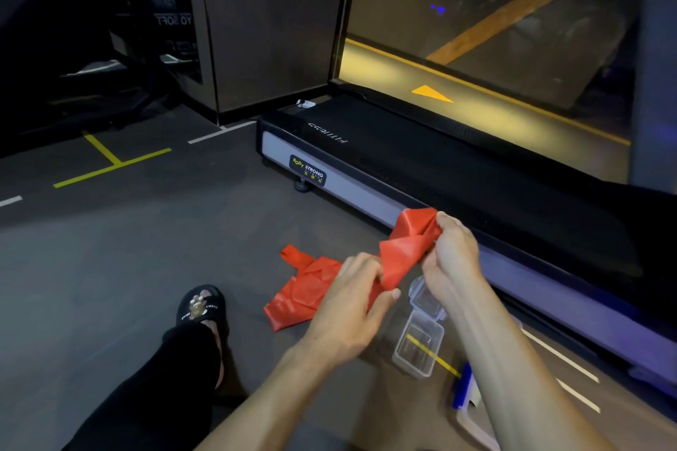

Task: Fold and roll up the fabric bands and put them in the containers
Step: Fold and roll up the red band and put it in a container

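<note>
Two hands are on one red fabric band (404, 249): my right hand (452, 253) is pinched shut on its upper end, and my left hand (353, 298) is closed on it lower down, thumb and fingers gripping the twisted middle. The band is thin, smooth and slightly glossy, creased into sharp folds between my hands. Its far end trails down to the floor (128, 249), where it lies in a crumpled, flattened heap just left of my left hand.

Below my right wrist sits a clear plastic container (417, 348), rectangular with rounded corners, open, with its hinged lid (425, 295) tipped back and partly hidden by my forearm. A yellow floor line shows through its wall. Just beside it, nearer to me, a white and blue object (465, 392) is mostly covered by my right arm; I cannot tell what it is.

The floor is dark grey, matte, marked with yellow and white tape lines. A black treadmill (403, 157) with a pale side rail runs along the right, close behind my hands. My left leg in black trousers ends in a black slipper (201, 306) at lower left.
</note>
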`<state>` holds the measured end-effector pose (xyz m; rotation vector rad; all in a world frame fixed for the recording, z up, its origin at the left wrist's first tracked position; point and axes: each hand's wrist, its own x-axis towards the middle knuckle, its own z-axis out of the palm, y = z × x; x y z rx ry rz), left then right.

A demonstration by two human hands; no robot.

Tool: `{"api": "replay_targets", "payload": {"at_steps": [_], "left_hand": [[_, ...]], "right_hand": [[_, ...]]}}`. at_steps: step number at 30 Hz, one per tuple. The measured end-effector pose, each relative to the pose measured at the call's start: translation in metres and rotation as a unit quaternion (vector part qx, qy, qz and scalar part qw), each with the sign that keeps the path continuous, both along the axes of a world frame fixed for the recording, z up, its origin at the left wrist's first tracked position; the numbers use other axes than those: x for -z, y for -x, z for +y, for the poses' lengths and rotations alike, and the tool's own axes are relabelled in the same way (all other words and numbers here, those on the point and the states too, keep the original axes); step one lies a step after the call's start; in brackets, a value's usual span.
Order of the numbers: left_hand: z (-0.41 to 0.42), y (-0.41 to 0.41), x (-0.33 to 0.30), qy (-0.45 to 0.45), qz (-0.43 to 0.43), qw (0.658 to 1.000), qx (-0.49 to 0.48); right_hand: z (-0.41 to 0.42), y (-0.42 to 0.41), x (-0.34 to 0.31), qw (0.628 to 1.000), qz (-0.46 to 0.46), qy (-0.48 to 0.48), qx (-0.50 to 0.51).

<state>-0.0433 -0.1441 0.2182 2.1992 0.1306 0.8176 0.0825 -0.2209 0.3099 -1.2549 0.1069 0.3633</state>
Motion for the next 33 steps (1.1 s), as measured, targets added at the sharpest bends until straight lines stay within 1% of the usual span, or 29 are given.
{"api": "replay_targets", "payload": {"at_steps": [1, 2, 6, 10, 12, 15, 16, 17, 18, 20, 22, 24, 25, 27, 28, 30, 33], "left_hand": [[-0.002, 0.002, -0.001, -0.017, -0.007, 1.0, -0.001], [-0.005, 0.003, -0.003, -0.008, -0.012, 1.0, -0.005], [-0.006, 0.003, -0.001, 0.149, 0.002, 0.989, 0.015], [-0.007, -0.003, -0.003, 0.213, 0.011, 0.977, 0.019], [-0.008, -0.006, -0.001, 0.259, 0.04, 0.965, 0.03], [-0.007, -0.012, 0.011, 0.352, 0.094, 0.93, 0.037], [-0.006, -0.013, 0.013, 0.369, 0.114, 0.922, 0.031], [-0.005, -0.015, 0.015, 0.373, 0.127, 0.919, 0.022], [-0.004, -0.015, 0.014, 0.364, 0.128, 0.923, 0.013], [-0.004, -0.013, 0.013, 0.318, 0.103, 0.942, 0.011], [-0.007, -0.009, 0.012, 0.267, 0.075, 0.96, 0.037], [-0.01, -0.006, 0.012, 0.23, 0.063, 0.968, 0.078], [-0.01, -0.005, 0.012, 0.198, 0.063, 0.974, 0.089], [-0.011, -0.003, 0.009, 0.13, 0.058, 0.986, 0.09], [-0.012, -0.003, 0.008, 0.12, 0.056, 0.987, 0.09], [-0.012, -0.003, 0.01, 0.136, 0.07, 0.983, 0.101], [-0.013, -0.003, 0.008, 0.214, 0.125, 0.958, 0.148]], "right_hand": [[0.0, -0.001, 0.001, 1.0, 0.005, -0.004, 0.0], [0.0, 0.0, 0.002, 1.0, 0.01, -0.008, -0.002], [0.001, 0.002, 0.003, 0.998, 0.021, -0.033, -0.044], [0.002, 0.005, 0.001, 0.996, 0.022, -0.057, -0.066], [0.002, 0.005, 0.002, 0.996, 0.019, -0.059, -0.071], [0.002, 0.008, 0.004, 0.995, 0.002, -0.041, -0.089], [0.003, 0.009, 0.005, 0.995, -0.005, -0.034, -0.095], [0.003, 0.009, 0.006, 0.994, -0.012, -0.032, -0.099], [0.003, 0.01, 0.005, 0.994, -0.021, -0.035, -0.102], [0.003, 0.01, 0.002, 0.993, -0.038, -0.052, -0.096], [0.002, 0.009, -0.003, 0.993, -0.048, -0.056, -0.088], [0.0, 0.009, -0.005, 0.994, -0.053, -0.05, -0.084], [-0.001, 0.009, -0.005, 0.994, -0.052, -0.047, -0.084], [-0.001, 0.009, -0.004, 0.995, -0.047, -0.045, -0.08], [-0.001, 0.009, -0.004, 0.995, -0.045, -0.04, -0.074], [-0.001, 0.007, -0.003, 0.997, -0.051, -0.008, -0.062], [-0.003, 0.004, 0.001, 0.989, -0.099, 0.082, -0.076]]}}
